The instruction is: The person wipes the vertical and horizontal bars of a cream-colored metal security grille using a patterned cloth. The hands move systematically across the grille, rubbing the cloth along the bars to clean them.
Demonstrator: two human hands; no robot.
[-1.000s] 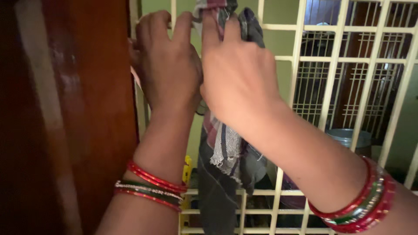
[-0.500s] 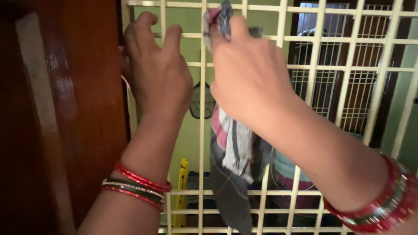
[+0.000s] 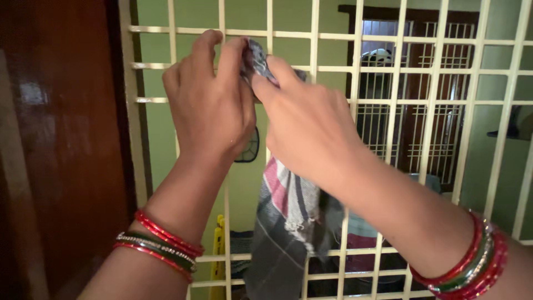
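Hands (image 3: 261,111) x2, 1 cloth (image 3: 286,222), 1 grille (image 3: 355,66)

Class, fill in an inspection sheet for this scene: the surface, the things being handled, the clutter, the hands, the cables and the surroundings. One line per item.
Surface: cream metal grille of crossing bars, upright in front of the person.
Things handled: striped cloth, grey with red and white bands, bunched at the top between both hands and hanging down against the grille.
Clutter: yellow object low behind the bars; a round container behind the cloth, partly hidden.
Hands: left hand and right hand both pinch the cloth's top at a bar; red bangles on each wrist.
Cables: nothing seen.
Surroundings: dark wooden door at left; green wall and a second grilled doorway beyond.
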